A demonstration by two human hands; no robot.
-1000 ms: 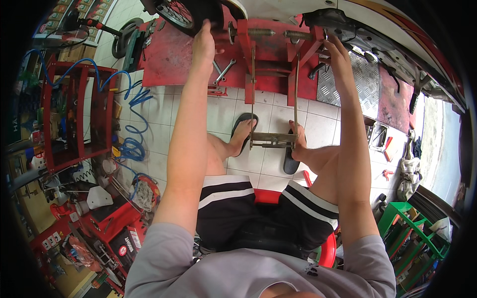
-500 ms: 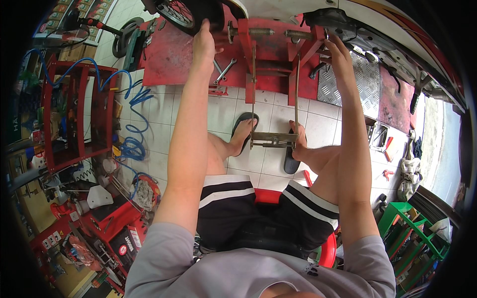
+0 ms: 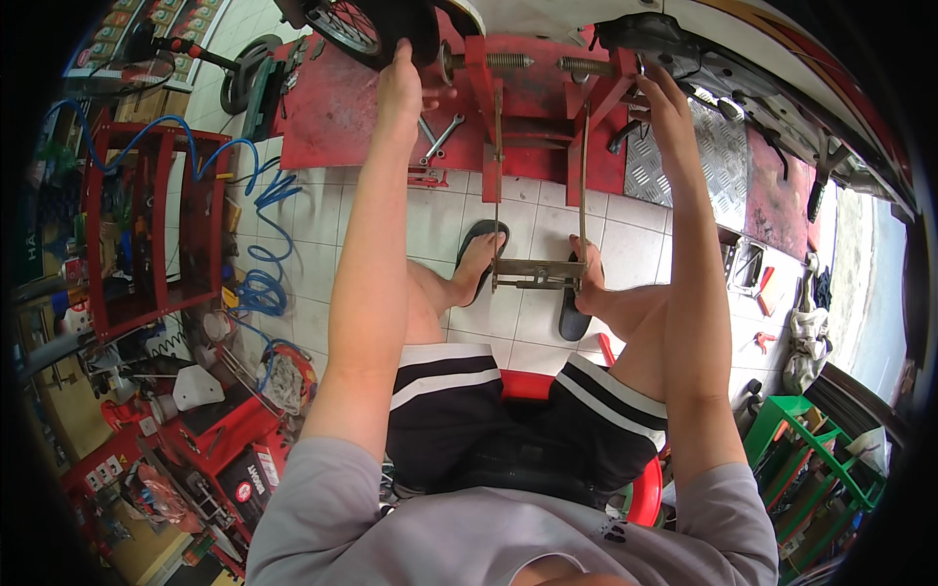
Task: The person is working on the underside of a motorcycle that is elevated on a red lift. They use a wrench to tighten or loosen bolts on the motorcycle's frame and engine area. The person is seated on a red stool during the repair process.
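On the red lift (image 3: 337,117), both hands stay put: left hand (image 3: 401,83) at tyre (image 3: 391,24), right hand (image 3: 669,103) under bike.

Left hand (image 3: 401,83) on tyre (image 3: 376,24); right hand (image 3: 667,103) at black underside part (image 3: 650,34).

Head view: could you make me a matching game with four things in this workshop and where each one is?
Things:
1. Wrench
2. Blue hose
3. Left hand
4. Green crate

Places:
A. on the floor at the lower right
B. against the black tyre
C. lying on the red lift
D. coiled beside the red rack at the left

Pairs: 1-C, 2-D, 3-B, 4-A
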